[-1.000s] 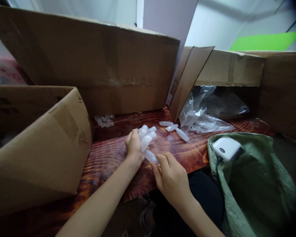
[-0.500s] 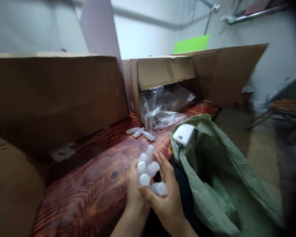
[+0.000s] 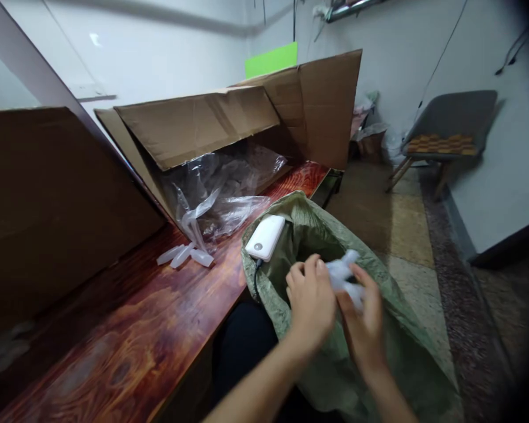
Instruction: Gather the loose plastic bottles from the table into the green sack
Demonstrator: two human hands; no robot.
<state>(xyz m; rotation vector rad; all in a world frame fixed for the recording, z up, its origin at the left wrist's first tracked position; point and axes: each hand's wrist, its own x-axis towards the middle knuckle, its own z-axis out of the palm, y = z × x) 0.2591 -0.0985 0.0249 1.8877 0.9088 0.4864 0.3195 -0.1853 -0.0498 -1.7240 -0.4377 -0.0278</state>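
Over the mouth of a green woven sack [image 3: 401,329], my left hand [image 3: 311,299] and my right hand [image 3: 365,317] are closed around a cluster of small translucent white plastic bottles [image 3: 341,271]. Motion blurs the bottles, and fingers cover part of them. My left hand's fingers are curled at the cluster's left side. Thumb and fingers of my right hand grip it from the right. Three similar white pieces [image 3: 183,255] lie on the wood-grain table [image 3: 158,317], beside the clear plastic bag [image 3: 229,211] that spills from a cardboard box [image 3: 198,123].
A white power bank [image 3: 265,238] with a black cable rests on the sack's left rim. Another cardboard box [image 3: 53,194] stands at the left. A grey chair [image 3: 454,126] stands on the floor by the right wall, and a bright green panel [image 3: 271,60] rises behind the boxes.
Both hands have moved right with the bottles, from above the table's edge to over the sack's opening. The view has turned to the right.
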